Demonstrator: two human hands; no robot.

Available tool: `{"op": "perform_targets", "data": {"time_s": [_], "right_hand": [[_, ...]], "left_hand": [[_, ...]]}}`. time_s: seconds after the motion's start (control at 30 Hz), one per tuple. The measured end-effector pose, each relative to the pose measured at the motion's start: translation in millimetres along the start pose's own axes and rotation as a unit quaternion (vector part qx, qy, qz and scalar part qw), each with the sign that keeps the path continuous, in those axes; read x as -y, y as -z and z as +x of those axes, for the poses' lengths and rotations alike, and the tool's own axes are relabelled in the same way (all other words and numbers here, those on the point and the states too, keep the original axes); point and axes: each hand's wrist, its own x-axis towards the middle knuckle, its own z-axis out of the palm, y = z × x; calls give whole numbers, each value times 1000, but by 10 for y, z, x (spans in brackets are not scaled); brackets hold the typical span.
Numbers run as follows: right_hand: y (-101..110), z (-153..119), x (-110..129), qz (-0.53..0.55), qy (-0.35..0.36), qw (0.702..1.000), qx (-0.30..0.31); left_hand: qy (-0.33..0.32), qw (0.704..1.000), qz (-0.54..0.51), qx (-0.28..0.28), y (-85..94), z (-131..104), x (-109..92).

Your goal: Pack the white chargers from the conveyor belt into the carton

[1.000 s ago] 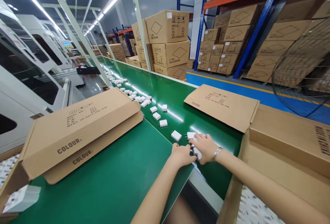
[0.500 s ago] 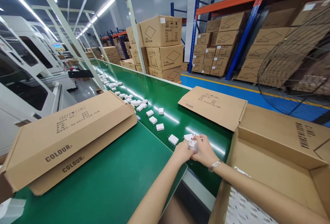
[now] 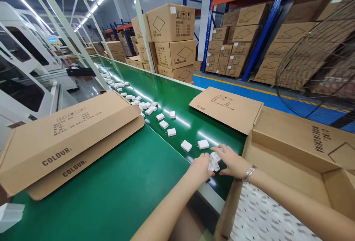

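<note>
Over the near edge of the green belt, my left hand (image 3: 202, 167) is closed around a small bunch of white plug chargers (image 3: 214, 158). My right hand (image 3: 234, 162) is just right of them, its thumb and fingers spread; the fingertips reach the top of the bunch, and a gap shows by the thumb. Two loose white chargers lie just beyond my hands: one charger (image 3: 203, 144) and, to its left, another charger (image 3: 186, 146), both with metal prongs showing. How many chargers the left hand holds is partly hidden by the fingers.
More chargers (image 3: 151, 109) trail up the conveyor belt (image 3: 183, 100). An open carton (image 3: 285, 159) at right contains a white patterned layer (image 3: 266, 215). Flat cardboard boxes (image 3: 83, 130) lie at left on the green table (image 3: 111, 193). A wire fan (image 3: 318, 67) stands at far right.
My hands have shifted slightly right and toward me with the bunch of chargers. The right fingers have spread apart from it, and the charger behind is now fully visible.
</note>
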Motion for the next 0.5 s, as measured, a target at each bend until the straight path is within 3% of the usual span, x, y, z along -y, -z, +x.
{"op": "perform_targets", "data": {"time_s": [0.17,0.3,0.5], "right_hand": [[42,76,105,-130,125,981,67],[54,115,96,-158,140,974,88],[18,43,106,-222,188,954,71]], "left_hand": [[22,995,85,39,48,-66,-10],[43,992,120,21,-2,-113,-17],[31,990,137,11,-158,-122,-87]]}}
